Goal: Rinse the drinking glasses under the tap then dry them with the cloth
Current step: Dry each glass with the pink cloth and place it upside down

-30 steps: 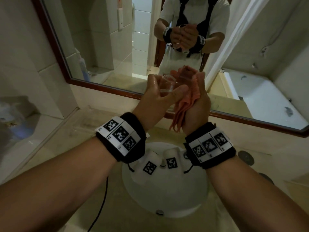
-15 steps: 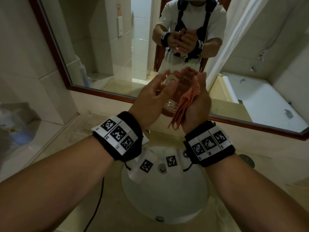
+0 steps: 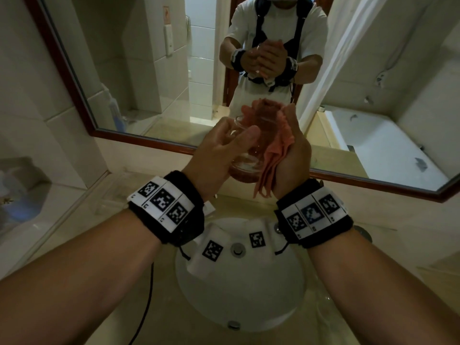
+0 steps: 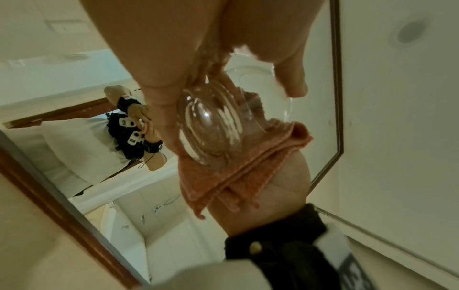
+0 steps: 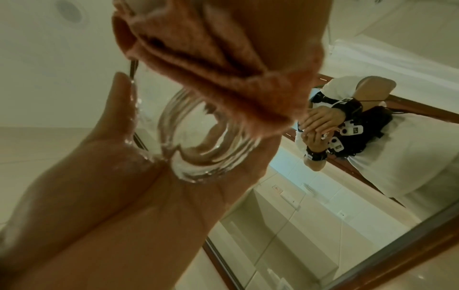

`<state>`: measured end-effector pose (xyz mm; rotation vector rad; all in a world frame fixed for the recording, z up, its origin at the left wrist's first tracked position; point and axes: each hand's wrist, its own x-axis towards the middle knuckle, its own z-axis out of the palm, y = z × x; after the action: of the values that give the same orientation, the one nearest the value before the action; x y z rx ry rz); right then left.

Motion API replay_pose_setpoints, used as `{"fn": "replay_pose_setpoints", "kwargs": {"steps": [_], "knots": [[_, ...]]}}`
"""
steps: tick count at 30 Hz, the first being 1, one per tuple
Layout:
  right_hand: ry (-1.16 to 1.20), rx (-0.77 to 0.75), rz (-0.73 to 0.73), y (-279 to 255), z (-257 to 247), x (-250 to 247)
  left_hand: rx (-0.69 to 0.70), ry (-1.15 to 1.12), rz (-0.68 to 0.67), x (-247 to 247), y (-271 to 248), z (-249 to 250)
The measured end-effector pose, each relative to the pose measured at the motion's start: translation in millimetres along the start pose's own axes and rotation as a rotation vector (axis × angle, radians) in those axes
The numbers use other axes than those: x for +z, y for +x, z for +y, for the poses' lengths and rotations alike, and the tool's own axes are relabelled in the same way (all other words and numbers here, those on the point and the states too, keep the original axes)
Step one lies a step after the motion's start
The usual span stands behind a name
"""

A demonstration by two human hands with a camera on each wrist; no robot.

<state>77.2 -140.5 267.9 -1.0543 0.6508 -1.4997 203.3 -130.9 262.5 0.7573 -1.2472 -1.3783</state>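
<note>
A clear drinking glass (image 3: pixel 245 158) is upright in front of the mirror, above the basin. My left hand (image 3: pixel 221 145) grips it, thumb across the near side and fingers round the left. My right hand (image 3: pixel 292 150) holds a folded pink-orange cloth (image 3: pixel 272 158) and presses it against the glass's right and far sides. In the left wrist view the glass (image 4: pixel 211 125) lies against the cloth (image 4: pixel 238 172). The right wrist view shows the glass's thick base (image 5: pixel 198 149) in my wet left palm (image 5: pixel 119 160), with the cloth (image 5: pixel 198 58) bunched over its side.
Below my hands is a round white basin (image 3: pixel 239 290), with a tap and tagged handles (image 3: pixel 236 247) at its back rim. A wood-framed mirror (image 3: pixel 139 70) rises just behind the hands. A black cable (image 3: pixel 145 305) hangs at the left of the basin.
Both hands have stayed together above the basin. My left thumb has shifted across the glass, and the glass sits a little lower against the cloth, its base now showing below my fingers.
</note>
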Motion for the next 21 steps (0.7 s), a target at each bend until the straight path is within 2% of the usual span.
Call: {"fn": "replay_pose_setpoints", "kwargs": {"steps": [4, 8, 10, 15, 18, 21], "knots": [[0.04, 0.0, 0.0, -0.3, -0.3, 2.6, 0.015, -0.02, -0.046, 2.9, -3.2, -1.7], [0.003, -0.012, 0.062, -2.8, -1.5, 5.4, 0.03, 0.156, 0.027, 7.2, -5.1, 1.9], [-0.066, -0.053, 0.07, -3.7, 1.1, 6.2, 0.037, 0.234, 0.082, 6.9, -3.7, 2.9], [-0.216, -0.177, 0.094, -9.8, 4.1, 10.9, 0.034, 0.404, 0.107, 10.3, -7.6, 10.2], [-0.317, -0.256, 0.094, -9.4, 2.5, 15.6, 0.024, 0.342, 0.106, 17.8, -10.4, 13.9], [-0.271, -0.289, 0.094, -9.0, -5.7, 16.6, 0.061, 0.245, 0.096, 26.6, -9.4, 19.5]]}}
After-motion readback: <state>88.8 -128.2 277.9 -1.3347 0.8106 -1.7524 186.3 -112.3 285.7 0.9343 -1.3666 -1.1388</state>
